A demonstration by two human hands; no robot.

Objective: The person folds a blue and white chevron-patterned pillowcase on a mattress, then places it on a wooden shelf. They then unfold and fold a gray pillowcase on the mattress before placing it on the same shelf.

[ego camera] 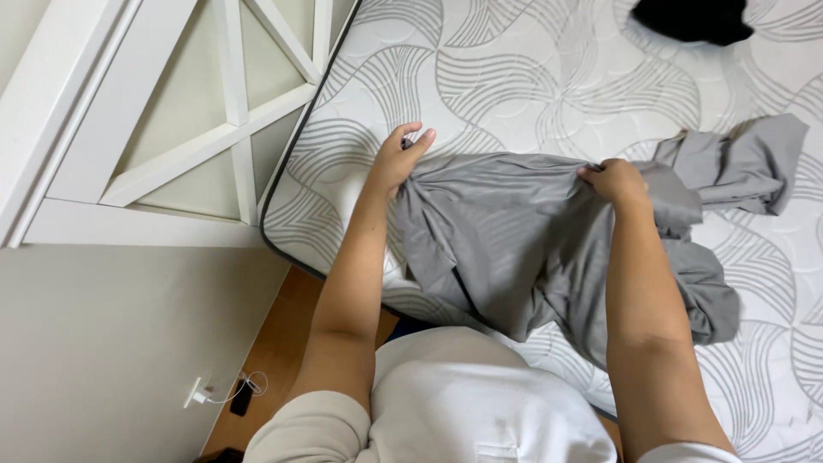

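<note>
Both hands pinch a crumpled grey garment.

No packages, labels, signs or screens show anywhere in view.

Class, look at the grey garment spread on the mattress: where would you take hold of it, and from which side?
Grip the grey garment along its far top edge, reaching over it from the near side, as the left hand and right hand do. That edge runs fairly straight between them, while the right end lies bunched on the mattress.
</note>
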